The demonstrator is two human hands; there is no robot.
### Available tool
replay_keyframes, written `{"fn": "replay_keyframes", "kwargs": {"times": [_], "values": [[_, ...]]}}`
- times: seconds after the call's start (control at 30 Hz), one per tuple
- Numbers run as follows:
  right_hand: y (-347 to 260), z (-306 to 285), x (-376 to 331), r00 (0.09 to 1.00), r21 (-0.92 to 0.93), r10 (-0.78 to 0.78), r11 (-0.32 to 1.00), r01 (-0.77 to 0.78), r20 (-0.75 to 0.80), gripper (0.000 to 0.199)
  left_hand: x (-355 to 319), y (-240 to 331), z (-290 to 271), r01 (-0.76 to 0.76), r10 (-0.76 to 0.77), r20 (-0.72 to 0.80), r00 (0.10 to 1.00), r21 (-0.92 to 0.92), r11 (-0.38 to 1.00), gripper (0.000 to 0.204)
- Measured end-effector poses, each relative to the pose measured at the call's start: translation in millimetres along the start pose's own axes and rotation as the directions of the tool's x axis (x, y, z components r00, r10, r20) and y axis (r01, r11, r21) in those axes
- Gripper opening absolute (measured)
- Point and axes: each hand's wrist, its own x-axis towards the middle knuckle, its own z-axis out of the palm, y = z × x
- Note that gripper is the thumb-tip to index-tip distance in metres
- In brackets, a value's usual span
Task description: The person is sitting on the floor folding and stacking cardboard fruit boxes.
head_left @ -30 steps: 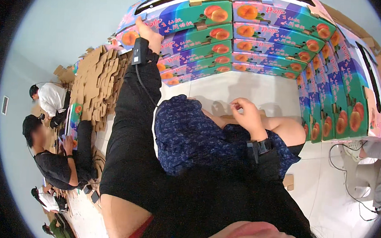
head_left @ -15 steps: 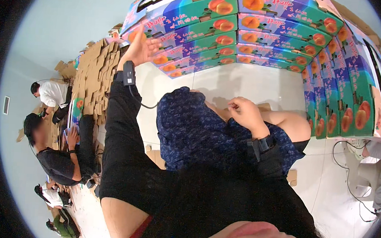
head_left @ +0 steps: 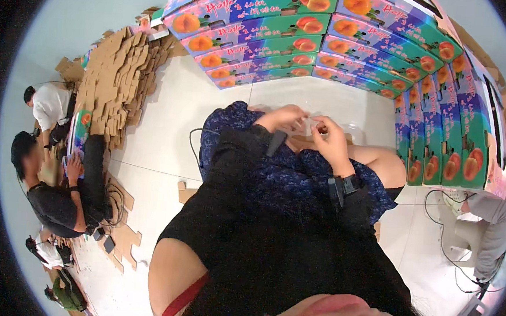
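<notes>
Both hands were brought together over the lap, above the dark blue patterned skirt [head_left: 275, 177]. The left hand [head_left: 283, 118] was seen curled, its fingers pinched narrowly on one edge of a small clear plastic piece [head_left: 311, 127]; the right hand [head_left: 329, 140] was closed on the other edge, so the piece was held between the two, just above the knees. What exactly the clear piece was could not be told. One black wrist strap [head_left: 344, 185] was worn on the right forearm, and one dark device [head_left: 275, 142] was seen at the left wrist.

Beyond the hands, a wall of colourful cardboard fruit boxes printed with peaches [head_left: 272, 37] was stacked on the white tiled floor [head_left: 162, 129]; five layers could be counted at the front, with further boxes [head_left: 457, 130] curving round on the right. To the left, one tall heap of flat brown cardboard sheets [head_left: 116, 80] was piled. Two other people [head_left: 59, 198] were seated on the floor at the far left, and one person's grey sleeve [head_left: 501, 214] was visible at the right edge.
</notes>
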Motion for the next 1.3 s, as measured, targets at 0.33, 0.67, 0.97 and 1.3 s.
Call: {"fn": "replay_keyframes", "kwargs": {"times": [0.33, 0.67, 0.97, 1.3], "values": [[13.5, 19.3, 4.4, 0.985, -0.028, 0.145, 0.989, -0.143, 0.092, 0.024, -0.3, -26.4, 32.4, -0.099, 0.227, 0.055, 0.972, 0.977, 0.190, 0.034], [54.3, 45.7, 2.0, 0.880, -0.171, 0.323, 0.945, -0.279, 0.348, 0.040, 11.8, -39.9, 24.1, 0.033, 0.056, -0.041, 0.998, 0.991, 0.131, 0.021], [52.7, 46.3, 4.0, 0.830, -0.238, 0.410, 0.909, -0.341, 0.377, 0.044, 25.4, -42.2, 25.4, 0.082, -0.119, -0.085, 0.989, 0.996, -0.025, 0.025], [58.1, 46.4, 6.4, 0.826, -0.180, 0.411, 0.911, -0.370, 0.386, 0.046, 11.7, -17.2, 34.3, 0.135, -0.150, -0.134, 0.980, 0.991, -0.006, 0.022]]}}
